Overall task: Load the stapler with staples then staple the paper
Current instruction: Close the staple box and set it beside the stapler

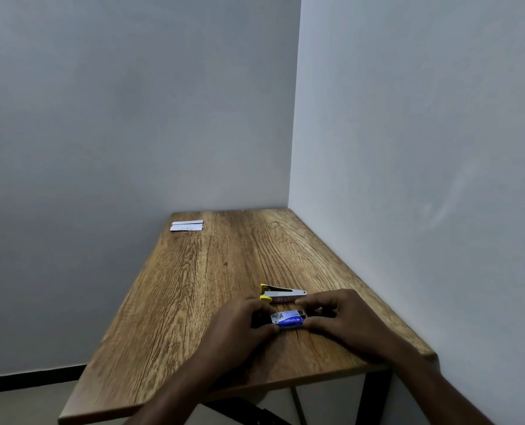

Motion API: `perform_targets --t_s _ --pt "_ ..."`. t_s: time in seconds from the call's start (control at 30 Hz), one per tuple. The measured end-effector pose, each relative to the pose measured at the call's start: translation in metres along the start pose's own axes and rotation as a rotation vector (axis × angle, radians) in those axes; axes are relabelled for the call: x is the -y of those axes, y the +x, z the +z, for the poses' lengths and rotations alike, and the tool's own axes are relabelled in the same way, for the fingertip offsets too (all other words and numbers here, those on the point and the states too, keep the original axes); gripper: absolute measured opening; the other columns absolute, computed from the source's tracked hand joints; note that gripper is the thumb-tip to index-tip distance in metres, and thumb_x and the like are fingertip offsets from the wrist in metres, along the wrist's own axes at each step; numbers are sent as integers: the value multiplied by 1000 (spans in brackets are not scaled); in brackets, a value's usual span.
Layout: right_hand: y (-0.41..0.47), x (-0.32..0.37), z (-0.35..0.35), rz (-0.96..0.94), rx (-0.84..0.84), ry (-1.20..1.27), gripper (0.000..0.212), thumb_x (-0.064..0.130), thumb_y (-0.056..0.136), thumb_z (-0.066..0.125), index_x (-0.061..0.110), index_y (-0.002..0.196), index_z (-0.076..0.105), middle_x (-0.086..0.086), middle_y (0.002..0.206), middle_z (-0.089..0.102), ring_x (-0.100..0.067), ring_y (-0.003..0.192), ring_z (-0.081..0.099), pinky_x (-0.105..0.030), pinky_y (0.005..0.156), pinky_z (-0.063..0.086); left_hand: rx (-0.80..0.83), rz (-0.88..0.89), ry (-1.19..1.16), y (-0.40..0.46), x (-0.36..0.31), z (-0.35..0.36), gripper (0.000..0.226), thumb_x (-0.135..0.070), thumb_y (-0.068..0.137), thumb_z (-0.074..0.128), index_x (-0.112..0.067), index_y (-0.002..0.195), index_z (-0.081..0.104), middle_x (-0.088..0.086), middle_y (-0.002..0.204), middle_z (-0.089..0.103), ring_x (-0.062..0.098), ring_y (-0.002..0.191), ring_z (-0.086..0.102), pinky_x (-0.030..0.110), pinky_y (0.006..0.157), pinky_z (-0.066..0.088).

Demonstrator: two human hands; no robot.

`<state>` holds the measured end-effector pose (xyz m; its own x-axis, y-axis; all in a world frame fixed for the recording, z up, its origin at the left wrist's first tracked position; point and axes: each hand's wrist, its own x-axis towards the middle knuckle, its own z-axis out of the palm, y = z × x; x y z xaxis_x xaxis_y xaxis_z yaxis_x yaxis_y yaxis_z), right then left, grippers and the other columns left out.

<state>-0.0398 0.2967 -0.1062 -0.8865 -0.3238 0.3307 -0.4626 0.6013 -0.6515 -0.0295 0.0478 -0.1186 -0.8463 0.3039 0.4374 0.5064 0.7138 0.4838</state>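
A small blue staple box [289,321] rests on the wooden table [212,271] near its front right. My left hand [243,326] grips the box's left end and my right hand [338,317] pinches its right end, where a dark inner part shows. Just behind the box lies the stapler [281,295], silver with yellow ends, its top swung open; neither hand touches it. A folded white paper [187,226] lies flat at the table's far left corner.
The table stands in a room corner, with a wall [408,179] along its right edge and another behind it. The front edge is just below my wrists. Black metal legs [374,397] show underneath.
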Motion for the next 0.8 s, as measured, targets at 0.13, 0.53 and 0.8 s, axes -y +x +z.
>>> perform_targets --t_s 0.13,0.53,0.8 --pt "-2 -3 -4 15 -8 21 35 34 79 82 36 113 75 21 109 74 6 102 65 -18 83 55 5 -1 0 0 0 0 31 -45 85 71 -36 114 69 -21 110 61 -3 98 56 22 85 51" --pt "-10 -8 -12 -40 -45 -27 25 34 77 83 44 99 77 29 109 71 7 107 63 -18 87 54 10 -4 3 1 1 1 34 -44 86 70 -35 118 68 -19 114 62 -3 101 56 23 89 52" --pt "-8 -4 -11 -56 -7 -117 25 36 83 77 42 107 75 25 115 70 10 110 60 -20 93 53 6 -2 -4 0 0 1 33 -45 85 70 -35 117 68 -21 112 62 -5 98 56 21 86 52"
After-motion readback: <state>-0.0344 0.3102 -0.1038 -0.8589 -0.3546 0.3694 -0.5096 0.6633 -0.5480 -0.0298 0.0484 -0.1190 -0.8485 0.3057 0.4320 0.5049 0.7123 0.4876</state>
